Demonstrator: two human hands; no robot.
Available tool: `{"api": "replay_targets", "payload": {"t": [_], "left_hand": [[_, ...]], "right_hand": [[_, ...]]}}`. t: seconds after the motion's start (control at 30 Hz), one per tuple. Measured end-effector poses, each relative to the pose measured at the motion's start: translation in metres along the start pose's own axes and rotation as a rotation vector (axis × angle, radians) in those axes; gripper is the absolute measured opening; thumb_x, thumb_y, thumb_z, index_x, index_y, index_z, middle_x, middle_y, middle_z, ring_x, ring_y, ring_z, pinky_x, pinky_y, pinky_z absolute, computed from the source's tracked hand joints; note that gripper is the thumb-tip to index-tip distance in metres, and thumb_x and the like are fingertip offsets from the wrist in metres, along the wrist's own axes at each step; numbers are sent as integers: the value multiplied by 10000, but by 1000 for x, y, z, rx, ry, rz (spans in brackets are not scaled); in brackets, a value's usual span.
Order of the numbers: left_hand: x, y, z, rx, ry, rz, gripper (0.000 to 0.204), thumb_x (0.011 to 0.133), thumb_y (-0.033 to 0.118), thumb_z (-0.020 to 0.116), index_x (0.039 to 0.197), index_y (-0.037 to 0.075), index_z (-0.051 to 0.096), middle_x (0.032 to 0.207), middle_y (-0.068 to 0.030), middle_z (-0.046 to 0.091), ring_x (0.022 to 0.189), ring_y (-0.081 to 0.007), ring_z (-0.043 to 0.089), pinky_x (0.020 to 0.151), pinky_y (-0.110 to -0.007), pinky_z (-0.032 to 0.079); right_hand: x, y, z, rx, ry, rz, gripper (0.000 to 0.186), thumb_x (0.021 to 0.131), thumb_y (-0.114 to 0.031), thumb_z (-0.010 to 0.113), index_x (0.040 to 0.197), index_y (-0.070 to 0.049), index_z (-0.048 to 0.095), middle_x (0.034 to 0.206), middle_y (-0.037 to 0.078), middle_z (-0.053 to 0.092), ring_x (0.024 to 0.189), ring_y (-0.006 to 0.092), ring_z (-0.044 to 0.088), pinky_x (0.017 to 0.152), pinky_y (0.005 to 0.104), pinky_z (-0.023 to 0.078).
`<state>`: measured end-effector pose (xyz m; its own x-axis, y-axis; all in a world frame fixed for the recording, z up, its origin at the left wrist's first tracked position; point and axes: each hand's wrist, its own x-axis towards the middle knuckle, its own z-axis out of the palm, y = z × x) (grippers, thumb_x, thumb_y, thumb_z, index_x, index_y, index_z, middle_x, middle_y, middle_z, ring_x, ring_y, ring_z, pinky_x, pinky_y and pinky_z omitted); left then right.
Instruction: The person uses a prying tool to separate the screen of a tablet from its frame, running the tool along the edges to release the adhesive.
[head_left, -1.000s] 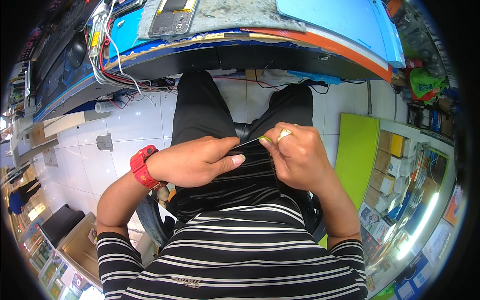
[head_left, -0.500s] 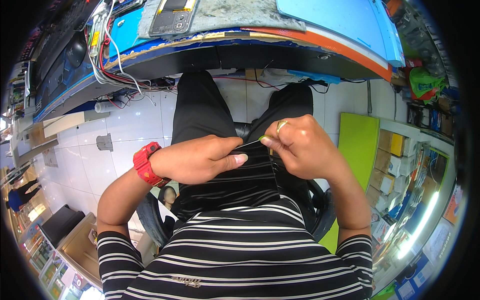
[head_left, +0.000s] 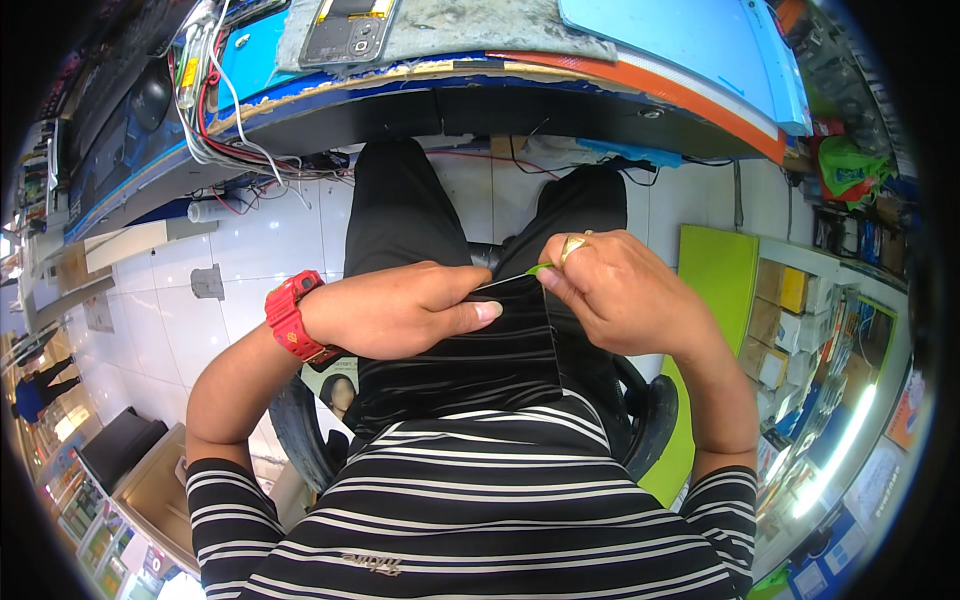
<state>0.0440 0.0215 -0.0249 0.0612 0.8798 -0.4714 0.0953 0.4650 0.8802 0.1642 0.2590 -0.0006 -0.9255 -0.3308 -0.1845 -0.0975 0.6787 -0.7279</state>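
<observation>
A thin, pale strip [head_left: 510, 278] runs between the person's 2 hands, on the near side of the desk [head_left: 390, 120], about level with its middle. The green tab [head_left: 538, 268] at its right end is pinched between the thumb and bent forefinger of the right hand [head_left: 630, 290]; those fingertips cover part of it. The strip's other end disappears at the fingers of the left hand [head_left: 390, 312], whose back hides the palm side, so I cannot tell how firmly, or whether, that hand grips it. Below the strip is a dark, faintly striped area with a straight right edge; whether this is a glossy sheet joined to the strip or just clothing is hard to make out.

A red watch [head_left: 290, 320] circles the left wrist, and 1 gold ring [head_left: 572, 248] shows on the right hand. The dark trousers [head_left: 400, 220] reach toward the desk, the knees partly lost under its edge.

On the desk, a phone [head_left: 345, 38] lies on a gray mat [head_left: 480, 35], both cut off by the upper border. On the desk's right side are a light-blue board [head_left: 680, 40] and an orange sheet [head_left: 700, 105] beneath it; on its left, tangled cables [head_left: 190, 120] and a dark, dim mouse [head_left: 150, 97].
</observation>
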Motion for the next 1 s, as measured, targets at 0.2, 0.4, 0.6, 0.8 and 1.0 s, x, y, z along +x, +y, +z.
{"api": "replay_targets", "payload": {"t": [0.2,0.4,0.6,0.8,1.0], "left_hand": [[0,0,2,7,4,-9,487,1155,440,455,1009,-20,516,689,-173,519,617,-284,493,635,-430,452],[1,1,3,20,1,-17,485,1155,432,460,1005,-26,519,691,-183,525,611,-303,485,633,-433,450],[0,0,4,23,18,-11,481,1155,426,462,992,-23,516,678,-184,521,606,-311,496,632,-437,450],[1,5,5,87,-6,-29,497,1159,418,443,1008,-46,540,667,-207,575,601,-375,569,641,-481,475],[7,5,5,83,6,13,453,1154,394,474,998,-29,515,669,-225,544,609,-391,524,630,-472,448]], "right_hand": [[2,5,2,3,45,-99,144,977,-62,655,878,39,624,761,209,632,721,429,656,656,499,509],[6,9,1,-7,20,-149,88,926,-27,675,882,35,632,731,200,646,703,423,660,634,495,514],[5,5,4,-17,37,-153,104,925,-29,686,858,32,635,738,201,662,690,413,665,615,481,523],[-17,4,29,21,224,-97,138,909,-23,726,807,15,642,762,158,681,664,384,673,593,463,525],[-15,5,25,-44,260,-111,165,893,-18,732,773,7,622,755,161,677,649,381,669,575,459,514]]}}
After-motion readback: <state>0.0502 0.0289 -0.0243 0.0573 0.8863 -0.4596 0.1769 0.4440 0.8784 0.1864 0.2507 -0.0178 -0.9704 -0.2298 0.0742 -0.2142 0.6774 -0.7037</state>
